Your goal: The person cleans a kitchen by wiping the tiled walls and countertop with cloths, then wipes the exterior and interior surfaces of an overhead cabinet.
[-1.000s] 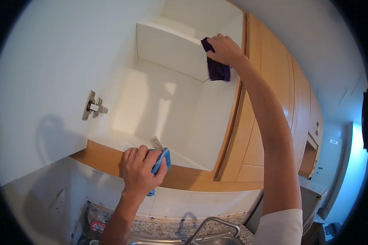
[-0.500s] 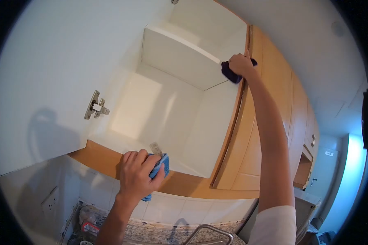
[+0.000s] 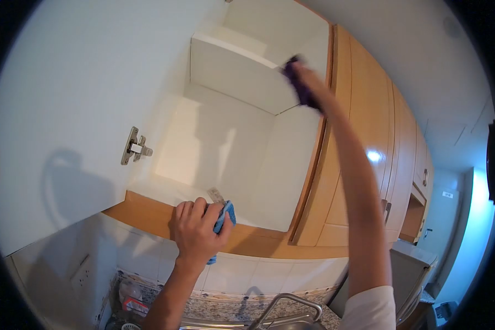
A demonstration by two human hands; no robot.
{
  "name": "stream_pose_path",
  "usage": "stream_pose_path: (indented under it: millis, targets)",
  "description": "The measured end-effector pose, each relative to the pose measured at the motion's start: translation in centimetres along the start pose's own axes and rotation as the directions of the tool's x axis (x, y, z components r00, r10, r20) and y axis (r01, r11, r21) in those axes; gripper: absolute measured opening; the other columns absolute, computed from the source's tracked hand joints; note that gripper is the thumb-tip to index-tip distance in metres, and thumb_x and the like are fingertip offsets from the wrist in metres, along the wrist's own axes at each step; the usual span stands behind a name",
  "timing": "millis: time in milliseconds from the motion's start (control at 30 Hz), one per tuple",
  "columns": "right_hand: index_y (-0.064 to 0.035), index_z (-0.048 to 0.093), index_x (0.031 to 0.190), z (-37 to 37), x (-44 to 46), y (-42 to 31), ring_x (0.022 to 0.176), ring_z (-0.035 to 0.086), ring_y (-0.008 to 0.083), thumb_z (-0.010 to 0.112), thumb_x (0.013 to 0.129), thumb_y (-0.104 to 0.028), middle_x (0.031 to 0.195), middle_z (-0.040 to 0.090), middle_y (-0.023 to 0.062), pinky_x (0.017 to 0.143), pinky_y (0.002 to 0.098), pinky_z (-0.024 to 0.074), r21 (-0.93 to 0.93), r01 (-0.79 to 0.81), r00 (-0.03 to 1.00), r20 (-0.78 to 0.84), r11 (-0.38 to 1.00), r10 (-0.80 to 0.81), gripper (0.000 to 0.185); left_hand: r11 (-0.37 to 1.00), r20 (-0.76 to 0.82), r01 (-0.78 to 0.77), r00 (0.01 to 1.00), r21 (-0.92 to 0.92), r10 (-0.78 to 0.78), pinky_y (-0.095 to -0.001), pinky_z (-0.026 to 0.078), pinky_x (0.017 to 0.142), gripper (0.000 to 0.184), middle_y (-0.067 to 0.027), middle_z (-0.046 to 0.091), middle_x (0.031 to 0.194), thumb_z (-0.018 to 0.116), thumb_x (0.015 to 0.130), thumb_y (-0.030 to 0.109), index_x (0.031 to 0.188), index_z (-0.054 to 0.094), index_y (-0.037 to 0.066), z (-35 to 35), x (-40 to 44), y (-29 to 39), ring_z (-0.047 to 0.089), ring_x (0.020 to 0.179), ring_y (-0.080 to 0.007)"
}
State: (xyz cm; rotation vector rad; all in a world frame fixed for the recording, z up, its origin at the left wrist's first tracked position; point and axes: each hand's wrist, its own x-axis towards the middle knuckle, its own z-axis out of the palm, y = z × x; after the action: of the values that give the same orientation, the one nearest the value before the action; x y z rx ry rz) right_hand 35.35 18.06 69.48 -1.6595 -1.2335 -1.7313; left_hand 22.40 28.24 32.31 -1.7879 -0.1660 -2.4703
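My left hand is closed around a blue cloth at the front bottom edge of an open wall cabinet. Just behind that cloth, a small pale tag-like piece shows at the cabinet floor; I cannot tell if it belongs to the cloth. Higher up, my right hand, smeared by motion, grips a dark purple cloth. This cloth is at the right end of the white shelf; whether it touches the shelf is unclear.
The white cabinet door stands open at left, with a metal hinge. Closed wooden doors run along the right. Below are a sink faucet, a granite counter and a wall socket.
My right hand and the purple cloth have moved left and slightly up, from the cabinet's right edge toward the shelf's front. My left hand keeps its hold on the blue cloth; the view shifted slightly.
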Motion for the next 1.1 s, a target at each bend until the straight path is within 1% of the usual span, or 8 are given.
stream_pose_path:
  millis: [100, 167, 367, 567, 667, 867, 967, 1100]
  targets:
    - [-0.0071, 0.058, 0.102, 5.4, 0.1, -6.2, 0.101, 0.052, 0.0405, 0.046, 0.087, -0.033, 0.104, 0.057, 0.0187, 0.089, 0.053, 0.0392, -0.084, 0.287, 0.917, -0.262, 0.954, -0.299, 0.032, 1.0, -0.001, 0.001, 1.0, 0.016, -0.001, -0.0392, 0.039, 0.068, 0.013, -0.0078, 0.049, 0.071, 0.064, 0.068, 0.013, 0.079, 0.061, 0.007, 0.3, -0.1, 0.1, 0.05, 0.069, -0.028]
    - [-0.0055, 0.056, 0.103, 7.4, 1.6, -10.8, 0.098, 0.051, 0.0404, 0.055, 0.081, -0.031, 0.101, 0.056, 0.0185, 0.087, 0.0532, 0.0391, 0.081, 0.292, 0.86, -0.458, 0.953, -0.225, 0.034, 1.0, -0.006, 0.001, 1.0, 0.027, -0.001, -0.0395, 0.039, 0.068, 0.013, -0.008, 0.049, 0.071, 0.064, 0.069, 0.013, 0.079, 0.06, 0.007, 0.2, -0.1, 0.0, 0.051, 0.069, -0.0282]
    - [0.0009, 0.048, 0.104, 5.0, 2.4, -9.1, 0.098, 0.049, 0.0422, 0.061, 0.077, -0.01, 0.102, 0.054, 0.0214, 0.089, 0.0479, 0.04, 0.005, 0.533, 0.819, -0.255, 0.846, -0.514, 0.032, 0.996, 0.034, -0.066, 0.997, -0.061, 0.068, -0.0386, 0.04, 0.067, 0.014, -0.0084, 0.051, 0.072, 0.064, 0.069, 0.013, 0.081, 0.061, 0.006, -0.7, 0.3, -0.8, 0.051, 0.068, -0.0287]
    - [-0.0018, 0.05, 0.108, 0.6, -3.5, 3.0, 0.108, 0.05, 0.0364, 0.062, 0.071, -0.007, 0.111, 0.056, 0.0167, 0.091, 0.0446, 0.0402, -0.178, 0.372, 0.92, -0.061, 0.911, -0.387, 0.039, 0.997, 0.047, -0.049, 0.998, -0.051, 0.052, -0.0383, 0.04, 0.065, 0.015, -0.0086, 0.053, 0.074, 0.065, 0.07, 0.013, 0.082, 0.062, 0.006, -1.0, 0.3, -0.6, 0.052, 0.07, -0.0286]
    - [-0.0062, 0.06, 0.099, -0.7, -4.1, 1.5, 0.118, 0.047, 0.0297, 0.064, 0.079, -0.03, 0.109, 0.061, 0.0109, 0.088, 0.0459, 0.0415, -0.574, 0.233, 0.953, -0.027, 0.785, -0.303, 0.031, 1.0, 0.143, -0.021, 0.989, -0.014, 0.023, -0.0393, 0.041, 0.067, 0.015, -0.0085, 0.054, 0.076, 0.065, 0.071, 0.013, 0.084, 0.061, 0.006, -1.4, 1.3, -0.9, 0.053, 0.072, -0.0292]
    - [-0.005, 0.06, 0.099, 4.2, -0.7, -7.2, 0.114, 0.049, 0.0324, 0.057, 0.083, -0.025, 0.107, 0.06, 0.0136, 0.086, 0.0424, 0.0435, -0.392, 0.181, 0.924, -0.246, 0.902, -0.293, 0.025, 0.935, 0.153, -0.031, 0.988, 0.354, -0.025, -0.0393, 0.041, 0.078, 0.017, -0.0076, 0.057, 0.084, 0.064, 0.074, 0.016, 0.087, 0.061, 0.006, -2.2, 3.7, -3.3, 0.054, 0.08, -0.0269]
    - [-0.0048, 0.059, 0.098, 6.1, 0.0, -12.3, 0.114, 0.048, 0.0306, 0.05, 0.084, -0.016, 0.113, 0.056, 0.0147, 0.089, 0.0413, 0.0416, -0.263, 0.206, 0.882, -0.366, 0.942, -0.295, 0.021, 0.955, 0.387, -0.162, 0.92, 0.248, 0.056, -0.0382, 0.042, 0.075, 0.015, -0.0053, 0.057, 0.08, 0.065, 0.073, 0.017, 0.084, 0.062, 0.007, -3.4, 3.3, -2.5, 0.054, 0.079, -0.0256]
    - [-0.0066, 0.054, 0.103, 6.7, -0.6, -8.9, 0.113, 0.048, 0.0277, 0.051, 0.082, -0.015, 0.122, 0.049, 0.014, 0.095, 0.0412, 0.0389, -0.349, 0.443, 0.695, -0.448, 0.826, -0.563, 0.022, 0.949, 0.245, -0.291, 0.935, 0.123, 0.255, -0.0358, 0.042, 0.067, 0.012, -0.0039, 0.055, 0.075, 0.066, 0.07, 0.016, 0.078, 0.06, 0.008, -4.7, 2.5, -4.5, 0.052, 0.074, -0.0235]
